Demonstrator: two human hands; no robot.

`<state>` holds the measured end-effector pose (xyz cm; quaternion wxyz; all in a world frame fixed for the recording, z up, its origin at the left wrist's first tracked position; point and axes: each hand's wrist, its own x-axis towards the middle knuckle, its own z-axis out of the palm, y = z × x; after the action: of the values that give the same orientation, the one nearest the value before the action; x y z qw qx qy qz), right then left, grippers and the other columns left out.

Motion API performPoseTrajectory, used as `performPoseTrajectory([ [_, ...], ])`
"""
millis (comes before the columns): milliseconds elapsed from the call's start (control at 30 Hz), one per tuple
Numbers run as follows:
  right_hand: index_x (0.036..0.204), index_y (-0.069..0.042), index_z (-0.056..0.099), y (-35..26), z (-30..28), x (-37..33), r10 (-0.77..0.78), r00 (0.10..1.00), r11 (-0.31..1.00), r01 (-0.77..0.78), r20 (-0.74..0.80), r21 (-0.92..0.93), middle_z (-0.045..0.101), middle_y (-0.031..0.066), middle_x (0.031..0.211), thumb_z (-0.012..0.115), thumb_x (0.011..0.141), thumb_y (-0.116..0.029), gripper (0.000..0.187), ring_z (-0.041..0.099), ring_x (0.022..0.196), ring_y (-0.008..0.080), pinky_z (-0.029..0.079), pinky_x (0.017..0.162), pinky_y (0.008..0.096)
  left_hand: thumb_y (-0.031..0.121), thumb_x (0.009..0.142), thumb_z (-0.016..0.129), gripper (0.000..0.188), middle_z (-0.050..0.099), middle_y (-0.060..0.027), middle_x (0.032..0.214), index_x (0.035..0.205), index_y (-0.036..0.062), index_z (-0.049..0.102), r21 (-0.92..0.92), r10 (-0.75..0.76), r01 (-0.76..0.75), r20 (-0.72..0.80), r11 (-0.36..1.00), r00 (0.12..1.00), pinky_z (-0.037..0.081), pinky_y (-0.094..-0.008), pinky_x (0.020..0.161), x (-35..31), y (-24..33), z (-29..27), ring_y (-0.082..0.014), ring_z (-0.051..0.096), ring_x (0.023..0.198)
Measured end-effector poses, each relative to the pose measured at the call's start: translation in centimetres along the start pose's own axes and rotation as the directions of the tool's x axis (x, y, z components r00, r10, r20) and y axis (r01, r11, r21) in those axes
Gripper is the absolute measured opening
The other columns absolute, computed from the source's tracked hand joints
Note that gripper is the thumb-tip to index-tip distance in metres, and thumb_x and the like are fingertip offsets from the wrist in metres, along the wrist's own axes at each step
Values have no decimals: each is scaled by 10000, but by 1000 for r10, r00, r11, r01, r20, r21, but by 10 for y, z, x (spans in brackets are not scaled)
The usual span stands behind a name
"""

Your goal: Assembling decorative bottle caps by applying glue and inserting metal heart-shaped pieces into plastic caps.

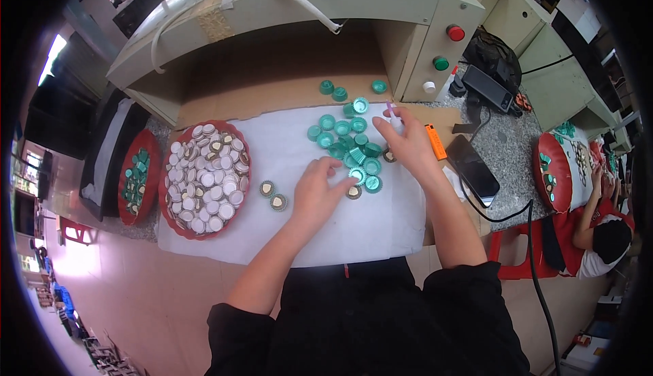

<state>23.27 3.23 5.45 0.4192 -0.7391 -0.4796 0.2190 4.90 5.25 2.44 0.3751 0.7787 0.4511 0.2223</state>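
Observation:
A cluster of several green bottle caps (348, 146) lies on a white sheet (286, 226) in front of me. My left hand (318, 189) rests on the sheet with its fingertips touching a cap with a pale liner (354, 192) at the cluster's near edge. My right hand (410, 143) sits at the cluster's right side and pinches a thin white and purple pen-like tool (392, 113) that points away from me. Two lined caps (273, 196) lie apart to the left of my left hand.
A red bowl (178, 221) full of white liner discs stands at the left, with a second red bowl (152, 146) holding green caps beyond it. A beige machine (408, 9) with red and green buttons stands behind. A phone (474, 170), an orange lighter-like thing (435, 141) and a cable lie at right. Another person (598, 233) sits far right.

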Motion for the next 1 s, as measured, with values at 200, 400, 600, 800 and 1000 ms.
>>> performPoseTrajectory([
  [200,981,-37,407,16,-6,-46,175,941,657,-331,290,677,519,72,746,497,797,-219,274,525,592,147,438,501,277,260,648,672,408,508,-116,906,946,40,501,148,93,-81,-77,986,993,418,-353,705,-12,-2,23,-266,505,871],
  [400,1001,-36,441,11,-3,-77,145,917,532,-389,372,752,538,72,725,512,813,-155,233,542,589,141,454,485,259,178,654,661,316,548,-99,767,851,34,460,-22,54,-58,-127,998,990,438,-318,592,-15,-10,16,-223,548,678],
  [600,1073,-29,478,4,28,-100,66,890,287,-451,452,845,533,76,728,487,843,-185,278,536,581,144,468,499,265,-46,738,567,374,544,-84,868,1064,-5,388,-849,-79,73,37,523,996,436,-206,571,-50,-8,8,-101,536,730],
  [800,1039,-18,452,-7,43,-97,125,826,221,-563,549,796,532,92,771,487,831,-179,265,520,560,138,454,493,253,13,832,456,323,523,-103,1013,1150,-15,410,-913,8,290,305,287,952,454,-275,702,-66,-14,-2,-159,543,832],
  [1000,982,-32,426,-6,41,-94,93,897,252,-441,432,862,551,98,817,553,775,-68,245,525,583,113,448,498,232,178,878,424,350,531,-105,989,1172,-10,389,-916,-117,401,398,-1,910,443,-311,734,-69,-31,-1,-216,547,836],
])
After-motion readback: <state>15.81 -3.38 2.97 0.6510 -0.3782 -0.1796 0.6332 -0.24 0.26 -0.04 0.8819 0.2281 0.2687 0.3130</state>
